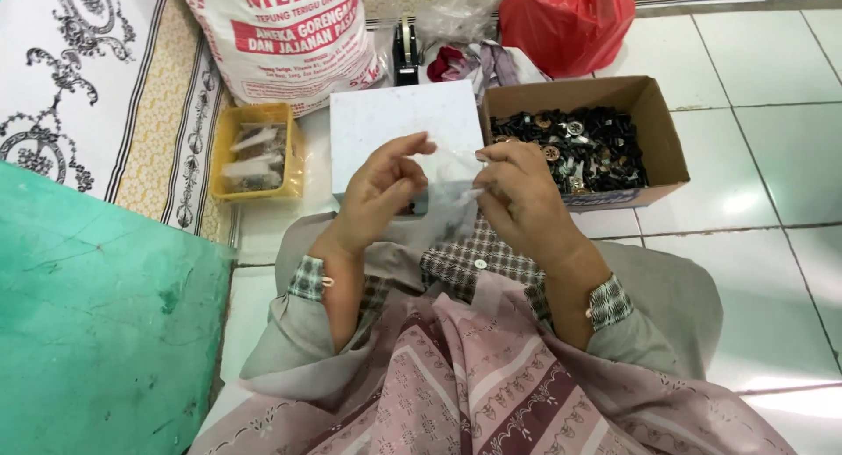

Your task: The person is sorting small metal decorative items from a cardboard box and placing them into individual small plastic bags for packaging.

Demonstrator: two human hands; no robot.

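We hold a small clear plastic bag [449, 179] between our 2 hands above our lap. Our left hand [379, 192] and right hand [519, 196] are nearly closed, each pinching 1 edge. It looks light, limp and slippery; the edges grip best.

White sack [285, 34] with red label bands, top left. Red plastic bag [566, 21] top centre. Open brown cardboard box [662, 135] right. Yellow tub [256, 150] left.

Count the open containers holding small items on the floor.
2: a yellow tray of small packets left of the white box, and a cardboard box of dark hardware pieces on its right. Others may be hidden.
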